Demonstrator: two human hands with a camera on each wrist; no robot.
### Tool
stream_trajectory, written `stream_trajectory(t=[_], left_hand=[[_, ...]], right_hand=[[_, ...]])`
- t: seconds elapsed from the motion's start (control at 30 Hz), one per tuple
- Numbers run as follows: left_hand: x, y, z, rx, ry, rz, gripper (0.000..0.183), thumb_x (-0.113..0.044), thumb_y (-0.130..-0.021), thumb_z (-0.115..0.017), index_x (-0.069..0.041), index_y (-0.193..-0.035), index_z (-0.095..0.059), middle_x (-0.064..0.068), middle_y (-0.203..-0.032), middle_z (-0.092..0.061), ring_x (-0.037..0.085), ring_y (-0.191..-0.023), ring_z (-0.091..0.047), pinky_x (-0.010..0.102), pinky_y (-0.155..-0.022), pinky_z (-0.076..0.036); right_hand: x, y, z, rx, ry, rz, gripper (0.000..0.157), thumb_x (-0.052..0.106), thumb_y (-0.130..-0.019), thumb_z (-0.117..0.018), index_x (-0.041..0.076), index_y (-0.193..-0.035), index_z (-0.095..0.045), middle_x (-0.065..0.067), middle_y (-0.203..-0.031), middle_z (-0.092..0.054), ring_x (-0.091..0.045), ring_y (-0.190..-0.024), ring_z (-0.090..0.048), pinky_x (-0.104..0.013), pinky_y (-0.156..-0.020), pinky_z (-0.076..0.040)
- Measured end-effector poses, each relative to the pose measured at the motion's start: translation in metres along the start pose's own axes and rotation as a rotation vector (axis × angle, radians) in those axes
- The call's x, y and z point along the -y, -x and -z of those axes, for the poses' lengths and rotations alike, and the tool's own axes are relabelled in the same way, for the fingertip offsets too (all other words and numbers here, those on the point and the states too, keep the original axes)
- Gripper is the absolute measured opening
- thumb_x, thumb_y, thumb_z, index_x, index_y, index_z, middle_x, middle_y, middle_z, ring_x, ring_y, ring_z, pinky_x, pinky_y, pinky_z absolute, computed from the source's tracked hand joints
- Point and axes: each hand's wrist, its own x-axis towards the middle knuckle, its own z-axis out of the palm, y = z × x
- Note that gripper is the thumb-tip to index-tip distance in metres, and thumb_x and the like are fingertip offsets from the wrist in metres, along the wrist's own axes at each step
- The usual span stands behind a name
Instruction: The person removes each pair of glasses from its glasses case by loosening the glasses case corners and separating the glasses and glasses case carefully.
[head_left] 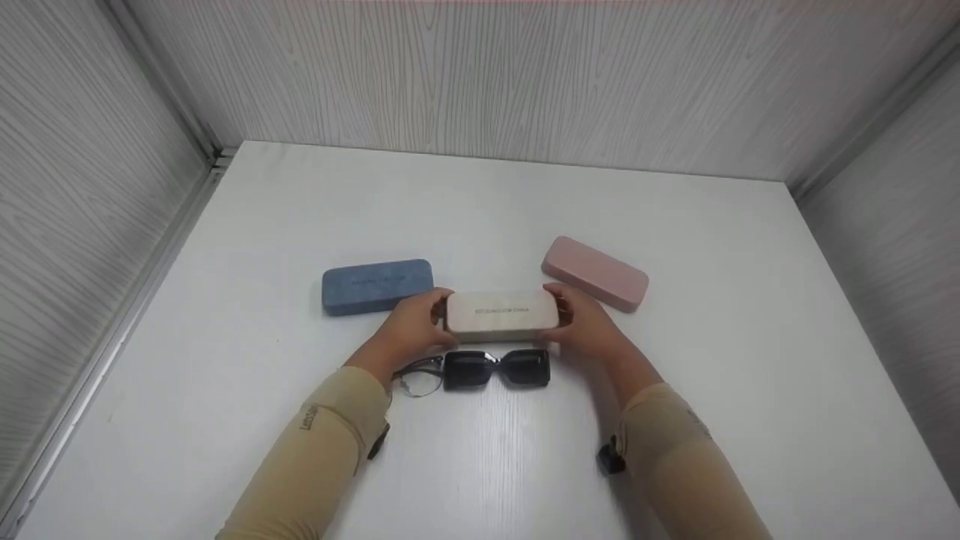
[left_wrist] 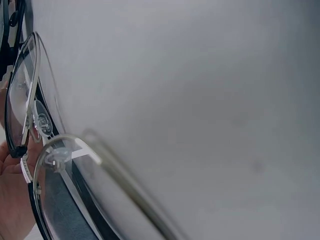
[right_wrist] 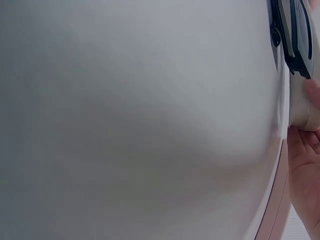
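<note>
A cream glasses case (head_left: pixel 501 315) with small lettering on its lid lies between both hands in the head view. My left hand (head_left: pixel 414 324) grips its left end, thumb at the front and fingers behind. At the other end my right hand (head_left: pixel 587 324) holds the case the same way. Just in front of it lie dark sunglasses (head_left: pixel 495 369) with square lenses. Clear eyeglasses (head_left: pixel 420 382) sit left of them, partly hidden by the left wrist; the left wrist view shows their thin rims (left_wrist: pixel 37 90) close up.
Behind the left hand lies a blue glasses case (head_left: pixel 377 286). A pink glasses case (head_left: pixel 595 273) rests at an angle behind the right hand. All are on a white table (head_left: pixel 480 210) with wood-grain panels (head_left: pixel 480 75) on the back and sides.
</note>
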Motion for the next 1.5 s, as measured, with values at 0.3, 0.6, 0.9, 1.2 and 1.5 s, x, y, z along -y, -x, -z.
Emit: stream_trajectory(t=[0.3, 0.6, 0.9, 1.2, 1.5], left_hand=[[-0.004, -0.007, 0.001, 0.019, 0.244, 0.020, 0.080, -0.004, -0.068, -0.078, -0.009, -0.137, -0.038, 0.004, -0.132, -0.047, 0.017, -0.122, -0.046, 0.028, -0.101, -0.038], [-0.005, -0.019, 0.003, 0.008, 0.350, 0.011, 0.080, -0.004, -0.070, -0.077, -0.011, -0.139, -0.038, 0.005, -0.135, -0.045, 0.019, -0.124, -0.044, 0.027, -0.102, -0.037], [-0.010, -0.034, -0.006, -0.012, 0.417, 0.045, 0.079, 0.003, -0.073, -0.072, -0.010, -0.141, -0.034, 0.007, -0.140, -0.041, 0.018, -0.127, -0.040, 0.026, -0.103, -0.035], [-0.013, -0.041, -0.009, -0.028, 0.283, 0.094, 0.076, 0.002, -0.076, -0.068, -0.010, -0.142, -0.031, 0.004, -0.141, -0.040, 0.016, -0.128, -0.039, 0.027, -0.105, -0.032], [-0.014, -0.044, -0.011, -0.028, 0.243, 0.113, 0.077, 0.005, -0.076, -0.067, -0.007, -0.142, -0.030, 0.005, -0.142, -0.038, 0.016, -0.131, -0.034, 0.025, -0.106, -0.030]], right_hand=[[-0.004, -0.004, 0.013, -0.028, -0.206, 0.034, 0.077, 0.013, -0.068, -0.080, 0.015, -0.135, -0.043, 0.001, -0.137, -0.042, -0.020, -0.127, -0.040, -0.032, -0.105, -0.034], [-0.008, -0.007, 0.024, -0.041, -0.334, 0.061, 0.070, 0.006, -0.069, -0.078, 0.014, -0.131, -0.048, -0.002, -0.130, -0.049, -0.019, -0.124, -0.043, -0.036, -0.105, -0.034], [-0.014, -0.014, 0.023, -0.090, -0.335, 0.019, 0.064, 0.012, -0.069, -0.079, 0.018, -0.126, -0.052, 0.000, -0.128, -0.051, -0.016, -0.120, -0.045, -0.035, -0.104, -0.035], [-0.016, -0.020, 0.021, -0.092, -0.283, 0.002, 0.065, 0.008, -0.069, -0.078, 0.016, -0.127, -0.050, 0.000, -0.130, -0.049, -0.013, -0.126, -0.040, -0.030, -0.107, -0.030], [-0.018, -0.023, 0.017, -0.078, -0.219, -0.026, 0.067, 0.006, -0.071, -0.076, 0.013, -0.131, -0.047, -0.003, -0.131, -0.048, -0.014, -0.124, -0.041, -0.031, -0.106, -0.032]])
